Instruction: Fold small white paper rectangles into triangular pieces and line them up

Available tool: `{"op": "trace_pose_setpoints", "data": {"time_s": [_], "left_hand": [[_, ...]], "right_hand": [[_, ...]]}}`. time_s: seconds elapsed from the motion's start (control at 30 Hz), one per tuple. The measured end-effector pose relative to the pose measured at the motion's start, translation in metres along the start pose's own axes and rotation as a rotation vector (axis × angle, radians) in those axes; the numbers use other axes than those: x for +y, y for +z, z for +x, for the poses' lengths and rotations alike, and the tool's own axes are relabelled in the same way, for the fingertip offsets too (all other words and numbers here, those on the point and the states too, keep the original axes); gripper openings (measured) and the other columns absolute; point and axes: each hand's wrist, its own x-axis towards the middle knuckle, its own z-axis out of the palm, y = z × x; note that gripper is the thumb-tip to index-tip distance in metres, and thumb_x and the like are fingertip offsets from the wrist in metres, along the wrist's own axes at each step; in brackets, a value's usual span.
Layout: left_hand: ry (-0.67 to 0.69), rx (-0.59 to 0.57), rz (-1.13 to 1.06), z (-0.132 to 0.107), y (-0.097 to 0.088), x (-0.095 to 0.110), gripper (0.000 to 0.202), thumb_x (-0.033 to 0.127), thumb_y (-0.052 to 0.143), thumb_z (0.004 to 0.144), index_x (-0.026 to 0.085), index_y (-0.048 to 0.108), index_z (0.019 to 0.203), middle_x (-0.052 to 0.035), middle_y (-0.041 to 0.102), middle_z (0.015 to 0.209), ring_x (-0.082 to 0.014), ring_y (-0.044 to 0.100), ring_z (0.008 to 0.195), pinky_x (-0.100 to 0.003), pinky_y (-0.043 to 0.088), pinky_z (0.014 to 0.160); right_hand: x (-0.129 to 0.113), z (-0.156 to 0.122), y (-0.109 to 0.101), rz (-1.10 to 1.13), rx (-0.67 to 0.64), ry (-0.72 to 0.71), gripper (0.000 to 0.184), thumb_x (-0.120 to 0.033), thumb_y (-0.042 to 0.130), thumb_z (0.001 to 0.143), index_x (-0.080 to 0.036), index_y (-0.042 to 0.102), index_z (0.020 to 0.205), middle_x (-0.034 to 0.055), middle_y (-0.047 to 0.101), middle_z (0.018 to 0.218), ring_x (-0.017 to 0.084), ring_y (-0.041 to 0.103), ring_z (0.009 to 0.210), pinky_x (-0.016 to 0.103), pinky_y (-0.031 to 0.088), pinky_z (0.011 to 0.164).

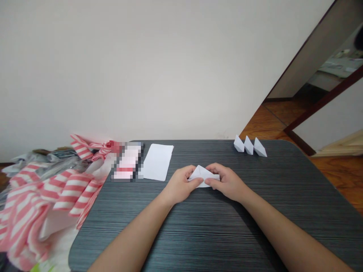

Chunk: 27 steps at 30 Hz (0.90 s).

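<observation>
A white sheet of paper folded into a boat-like shape with a peaked top, a paper boat, is held above the middle of the dark table. My left hand grips its left end, thumb in front and fingers behind. At its right end my right hand pinches it the same way. Both thumbs press near the lower middle of the paper. Fingers hide the two ends. Three finished-looking folded paper pieces stand in a row at the table's far right.
A stack of white paper lies left of my hands, beside a blurred-out phone-like object. Striped pink and white cloth is heaped off the left edge of the dark table. Behind it rises a pale wall.
</observation>
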Motion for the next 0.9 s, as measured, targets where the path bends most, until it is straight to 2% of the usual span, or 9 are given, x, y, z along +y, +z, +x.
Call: {"op": "trace_pose_setpoints", "data": {"time_s": [0.1, 0.23, 0.37, 0.5, 0.63, 0.73, 0.9], "left_hand": [[0.004, -0.007, 0.023, 0.0000, -0.0005, 0.0010, 0.017, 0.029, 0.055, 0.080, 0.015, 0.060, 0.087, -0.0022, 0.062, 0.079, -0.0146, 0.055, 0.072, -0.023, 0.039, 0.063], [0.010, 0.007, 0.036, 0.0000, 0.0000, 0.0018, 0.018, 0.031, 0.056, 0.079, 0.015, 0.061, 0.086, -0.0023, 0.062, 0.079, -0.0144, 0.054, 0.071, -0.023, 0.039, 0.062], [-0.019, 0.031, 0.024, -0.0002, -0.0002, -0.0003, 0.024, 0.036, 0.055, 0.081, 0.016, 0.062, 0.090, -0.0016, 0.061, 0.074, -0.0135, 0.053, 0.066, -0.023, 0.039, 0.059], [-0.095, -0.019, -0.047, 0.0000, -0.0019, -0.0024, 0.029, 0.040, 0.049, 0.085, 0.015, 0.061, 0.086, 0.0000, 0.058, 0.061, -0.0120, 0.052, 0.056, -0.022, 0.038, 0.053], [-0.102, -0.040, -0.088, 0.0002, -0.0028, -0.0010, 0.026, 0.038, 0.051, 0.083, 0.015, 0.061, 0.082, -0.0008, 0.060, 0.064, -0.0118, 0.053, 0.057, -0.022, 0.039, 0.054], [-0.099, -0.038, -0.059, -0.0002, -0.0031, 0.0008, 0.026, 0.039, 0.052, 0.082, 0.015, 0.062, 0.080, -0.0012, 0.062, 0.064, -0.0121, 0.053, 0.058, -0.022, 0.039, 0.055], [-0.098, -0.048, -0.100, 0.0001, -0.0036, -0.0004, 0.030, 0.042, 0.049, 0.084, 0.015, 0.061, 0.082, -0.0011, 0.061, 0.062, -0.0120, 0.054, 0.056, -0.022, 0.039, 0.053]], "right_hand": [[-0.0055, 0.0001, -0.0011, -0.070, -0.043, 0.065, 0.014, -0.032, 0.060, 0.080, -0.018, 0.060, 0.081, -0.0019, 0.058, 0.064, 0.012, 0.052, 0.057, 0.023, 0.038, 0.053], [-0.0086, -0.0009, -0.0017, -0.059, -0.068, 0.124, 0.021, -0.035, 0.055, 0.083, -0.018, 0.057, 0.072, -0.0037, 0.055, 0.052, 0.011, 0.049, 0.048, 0.022, 0.035, 0.049], [-0.0068, -0.0023, -0.0032, -0.028, -0.020, 0.143, 0.024, -0.036, 0.054, 0.084, -0.018, 0.055, 0.069, -0.0041, 0.055, 0.049, 0.011, 0.048, 0.047, 0.022, 0.036, 0.050], [-0.0050, -0.0025, -0.0046, -0.003, 0.023, 0.143, 0.026, -0.036, 0.053, 0.084, -0.019, 0.050, 0.065, -0.0043, 0.055, 0.049, 0.011, 0.047, 0.048, 0.022, 0.036, 0.051], [-0.0050, -0.0023, -0.0041, 0.033, 0.002, 0.157, 0.025, -0.035, 0.054, 0.084, -0.019, 0.049, 0.065, -0.0047, 0.055, 0.047, 0.011, 0.047, 0.046, 0.022, 0.036, 0.050], [-0.0053, -0.0026, -0.0039, 0.047, -0.036, 0.177, 0.021, -0.034, 0.056, 0.082, -0.018, 0.054, 0.069, -0.0045, 0.055, 0.047, 0.011, 0.047, 0.045, 0.022, 0.034, 0.048], [-0.0054, -0.0029, -0.0059, 0.088, -0.057, 0.180, 0.025, -0.034, 0.054, 0.084, -0.016, 0.058, 0.067, -0.0020, 0.058, 0.051, 0.011, 0.052, 0.047, 0.022, 0.038, 0.050]]}}
